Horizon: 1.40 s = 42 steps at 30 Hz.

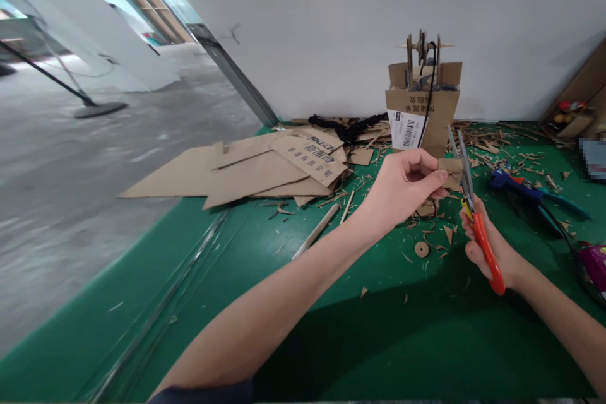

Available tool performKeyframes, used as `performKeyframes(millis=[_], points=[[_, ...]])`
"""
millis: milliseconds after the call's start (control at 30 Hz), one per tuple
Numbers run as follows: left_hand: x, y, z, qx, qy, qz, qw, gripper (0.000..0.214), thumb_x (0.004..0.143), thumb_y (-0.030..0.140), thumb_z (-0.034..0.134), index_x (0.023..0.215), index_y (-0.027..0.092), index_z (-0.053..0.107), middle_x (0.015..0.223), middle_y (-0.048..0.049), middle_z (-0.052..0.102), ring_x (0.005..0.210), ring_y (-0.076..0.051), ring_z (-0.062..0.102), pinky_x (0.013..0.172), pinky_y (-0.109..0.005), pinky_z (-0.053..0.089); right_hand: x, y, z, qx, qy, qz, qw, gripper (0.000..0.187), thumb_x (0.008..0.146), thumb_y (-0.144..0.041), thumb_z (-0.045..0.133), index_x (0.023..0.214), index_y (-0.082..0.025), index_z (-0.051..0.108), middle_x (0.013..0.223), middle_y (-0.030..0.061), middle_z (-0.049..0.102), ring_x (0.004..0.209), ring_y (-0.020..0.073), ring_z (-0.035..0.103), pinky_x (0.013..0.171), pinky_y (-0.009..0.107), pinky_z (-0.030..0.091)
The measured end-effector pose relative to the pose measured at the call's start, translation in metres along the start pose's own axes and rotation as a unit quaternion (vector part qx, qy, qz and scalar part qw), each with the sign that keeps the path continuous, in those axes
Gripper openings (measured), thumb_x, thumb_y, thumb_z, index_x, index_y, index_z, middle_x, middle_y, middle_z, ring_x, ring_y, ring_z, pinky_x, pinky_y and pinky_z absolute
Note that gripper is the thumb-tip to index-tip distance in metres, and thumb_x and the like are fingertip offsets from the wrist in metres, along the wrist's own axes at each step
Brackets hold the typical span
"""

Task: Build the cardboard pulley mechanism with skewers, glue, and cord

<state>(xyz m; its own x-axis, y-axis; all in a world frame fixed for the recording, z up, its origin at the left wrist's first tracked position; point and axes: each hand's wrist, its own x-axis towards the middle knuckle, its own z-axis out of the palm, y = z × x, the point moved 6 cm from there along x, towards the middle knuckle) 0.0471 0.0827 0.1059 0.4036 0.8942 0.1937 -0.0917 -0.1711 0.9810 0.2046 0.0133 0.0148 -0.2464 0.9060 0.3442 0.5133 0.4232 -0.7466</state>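
Between the thumb and fingers of my left hand [404,186] is a small piece of cardboard [452,170], held above the green table. My right hand [490,243] grips a pair of scissors [483,243] with orange-red handles. Their blades point up and away, slightly parted, close against the right edge of the piece. Whether the blades touch it I cannot tell. Below the hands lies a small cardboard disc [421,249] with a hole in its middle. Behind them stands a cardboard box [440,120] with a spool-like wheel on a stick axle at its top and a black cord hanging down.
Flat cardboard sheets [265,170] are piled at the left back, beside a black fabric strip [350,129]. A wooden-handled tool [316,230] lies mid-table. Cardboard scraps litter the green table [227,290]. A blue glue gun [514,184] and a purple packet [594,265] are at right.
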Motion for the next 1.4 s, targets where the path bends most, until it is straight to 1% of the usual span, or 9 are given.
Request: performKeyframes(millis=[233,367,500,600,733,867,1033,1167,1400], points=[[-0.001,-0.006,0.002,-0.046,0.011,-0.019,0.999,0.015,0.081,0.02,0.073,0.075,0.015,0.06,0.066,0.0008,0.065,0.058,-0.009,0.066,0.06,-0.021,0.056,0.0,0.0,0.001,0.022,-0.002,-0.02,1.0,0.088,0.09,-0.076,0.039,0.162,-0.037,0.006,0.135,0.0128,0.056,0.124,0.0346,0.057,0.098,0.053,0.056],[0.002,-0.012,0.004,-0.098,-0.009,-0.031,0.995,0.021,0.076,0.025,0.079,0.075,0.017,0.06,0.065,0.0023,0.064,0.057,-0.009,0.065,0.061,-0.022,0.057,0.0,0.007,0.003,0.046,-0.009,-0.021,0.999,0.09,0.09,-0.076,0.038,0.162,-0.034,0.006,0.136,0.0134,0.054,0.13,0.0362,0.053,0.103,0.056,0.052],[0.003,-0.011,0.002,-0.084,0.001,-0.019,0.996,0.016,0.081,0.022,0.074,0.075,0.017,0.06,0.065,0.0021,0.064,0.057,-0.009,0.065,0.061,-0.023,0.057,-0.001,0.008,0.003,0.056,-0.016,-0.023,0.998,0.091,0.09,-0.076,0.038,0.163,-0.032,0.004,0.142,0.0141,0.05,0.136,0.0372,0.048,0.108,0.057,0.048],[0.001,-0.003,0.0,-0.045,0.021,0.002,0.999,0.015,0.083,0.019,0.07,0.074,0.017,0.059,0.063,0.0018,0.064,0.058,-0.009,0.065,0.06,-0.022,0.057,-0.002,0.006,0.002,0.047,-0.022,-0.012,0.999,0.092,0.09,-0.077,0.04,0.163,-0.034,0.004,0.146,0.0148,0.048,0.136,0.0394,0.049,0.105,0.059,0.049],[-0.001,0.002,0.001,-0.021,0.018,0.018,0.999,0.015,0.083,0.02,0.071,0.074,0.017,0.06,0.065,0.0005,0.066,0.057,-0.009,0.065,0.057,-0.021,0.055,-0.003,0.006,0.003,0.04,-0.018,-0.003,0.999,0.094,0.088,-0.08,0.039,0.163,-0.035,0.006,0.142,0.0155,0.051,0.131,0.0401,0.053,0.099,0.058,0.053],[0.002,-0.003,0.0,-0.064,0.016,0.011,0.998,0.016,0.081,0.018,0.072,0.074,0.017,0.059,0.063,0.0016,0.064,0.057,-0.008,0.065,0.057,-0.02,0.055,-0.001,0.003,0.004,0.053,-0.016,-0.005,0.998,0.093,0.088,-0.081,0.035,0.162,-0.033,0.007,0.137,0.0147,0.053,0.126,0.0368,0.056,0.099,0.054,0.055],[0.008,-0.01,-0.001,-0.124,0.001,-0.008,0.992,0.015,0.08,0.018,0.072,0.075,0.018,0.058,0.062,0.0043,0.063,0.054,-0.007,0.063,0.059,-0.02,0.055,0.002,-0.002,0.005,0.104,-0.033,-0.003,0.994,0.09,0.089,-0.078,0.036,0.161,-0.032,0.009,0.14,0.0147,0.049,0.13,0.0365,0.051,0.101,0.054,0.052],[0.007,-0.005,0.0,-0.078,-0.008,0.007,0.997,0.016,0.08,0.017,0.071,0.074,0.017,0.056,0.06,0.0035,0.063,0.055,-0.007,0.063,0.058,-0.02,0.054,0.002,-0.005,0.006,0.109,-0.036,-0.005,0.993,0.091,0.089,-0.076,0.04,0.161,-0.028,0.011,0.14,0.0155,0.048,0.131,0.0377,0.049,0.105,0.056,0.048],[0.003,0.003,0.002,-0.028,-0.019,0.02,0.999,0.016,0.083,0.016,0.069,0.073,0.016,0.056,0.061,0.0023,0.065,0.054,-0.007,0.062,0.055,-0.018,0.051,0.003,-0.005,0.007,0.127,-0.025,-0.007,0.992,0.089,0.089,-0.076,0.041,0.16,-0.028,0.015,0.124,0.0157,0.052,0.126,0.0389,0.051,0.105,0.057,0.048]])
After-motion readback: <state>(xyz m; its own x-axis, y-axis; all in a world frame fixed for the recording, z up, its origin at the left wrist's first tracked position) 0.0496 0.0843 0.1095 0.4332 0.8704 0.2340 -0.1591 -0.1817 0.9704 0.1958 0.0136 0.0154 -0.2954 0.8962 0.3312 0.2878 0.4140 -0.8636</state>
